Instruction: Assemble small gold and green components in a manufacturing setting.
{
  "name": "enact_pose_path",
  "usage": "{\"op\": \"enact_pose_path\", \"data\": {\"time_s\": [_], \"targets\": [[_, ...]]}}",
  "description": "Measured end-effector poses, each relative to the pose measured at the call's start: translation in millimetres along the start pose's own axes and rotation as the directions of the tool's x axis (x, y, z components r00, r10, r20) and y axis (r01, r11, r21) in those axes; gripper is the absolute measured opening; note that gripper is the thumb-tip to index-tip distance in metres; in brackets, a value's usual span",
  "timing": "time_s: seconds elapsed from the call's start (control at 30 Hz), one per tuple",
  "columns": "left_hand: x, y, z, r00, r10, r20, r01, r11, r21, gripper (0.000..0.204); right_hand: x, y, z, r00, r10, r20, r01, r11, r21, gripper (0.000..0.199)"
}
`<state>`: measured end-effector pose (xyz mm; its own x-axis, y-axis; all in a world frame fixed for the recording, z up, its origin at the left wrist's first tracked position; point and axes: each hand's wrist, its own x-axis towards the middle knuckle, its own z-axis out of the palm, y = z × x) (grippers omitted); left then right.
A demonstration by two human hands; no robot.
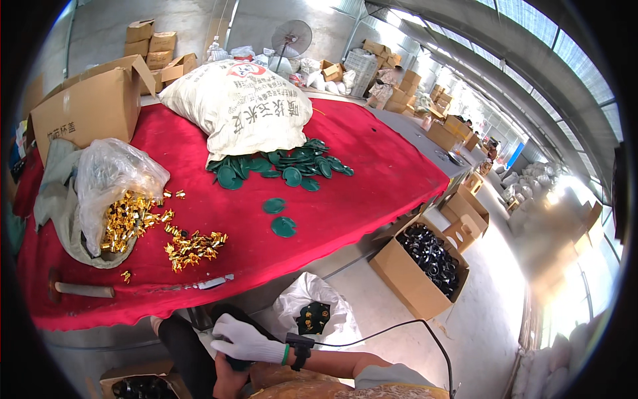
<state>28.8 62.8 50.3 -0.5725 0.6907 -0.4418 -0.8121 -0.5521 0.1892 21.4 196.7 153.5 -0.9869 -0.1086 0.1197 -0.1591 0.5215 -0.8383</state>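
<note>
The right hand [247, 341], in a white glove, rests below the red tabletop [359, 173], fingers clenched on a dark green piece [237, 364]; the left hand's grip cannot be told.

Open red worktop [372, 179] lies right of the green discs [286, 169] and along the near edge. The white sack [239, 106] blocks the far centre; the gold-clip bag [109, 193] and cardboard box [86, 103] block the left.
</note>
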Motion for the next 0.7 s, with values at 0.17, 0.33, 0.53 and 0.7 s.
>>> {"op": "enact_pose_path", "data": {"time_s": [0.17,0.33,0.53,0.7], "targets": [[-10,0,38,0.915,0.025,0.404,-0.066,0.994,0.089,0.058,-7,11,33,0.994,-0.045,-0.102,0.024,0.979,-0.204,0.026],[-22,0,49,0.984,0.03,0.177,-0.007,0.991,-0.132,0.058,1,-8,17,0.929,-0.275,-0.247,0.19,0.929,-0.318,0.028],[-7,0,10,0.994,0.04,0.103,-0.059,0.98,0.187,0.06,4,1,17,0.979,-0.089,-0.181,0.084,0.996,-0.037,0.031],[-32,28,43,0.999,-0.016,-0.036,0.018,0.999,0.03,0.053,-8,-19,-30,0.929,-0.357,0.099,0.368,0.919,-0.142,0.08]]}}
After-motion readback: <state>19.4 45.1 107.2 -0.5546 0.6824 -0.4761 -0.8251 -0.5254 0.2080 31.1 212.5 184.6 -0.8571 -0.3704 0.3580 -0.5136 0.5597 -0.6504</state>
